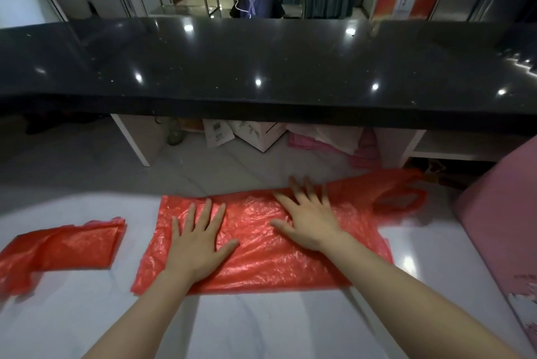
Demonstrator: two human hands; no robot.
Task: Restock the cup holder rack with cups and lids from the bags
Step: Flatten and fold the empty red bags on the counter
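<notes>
Left hand (197, 238) and right hand (308, 217), fingers spread flat, gripping nothing, press empty red bag (261, 259) onto white worktop (261, 323). Second red bag (58, 245) folded at left. No cups, lids or rack visible. Step looks like tidying emptied bags; next: fold this one.

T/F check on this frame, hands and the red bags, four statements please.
1. Both hands lie flat on the large red plastic bag. True: left hand and right hand press it with straight fingers.
2. A second red bag lies left of the large one. True.
3. The right hand grips a stack of cups. False: it holds nothing; no cups show.
4. The large bag sits on the black countertop. False: it lies on the white surface below it.
</notes>
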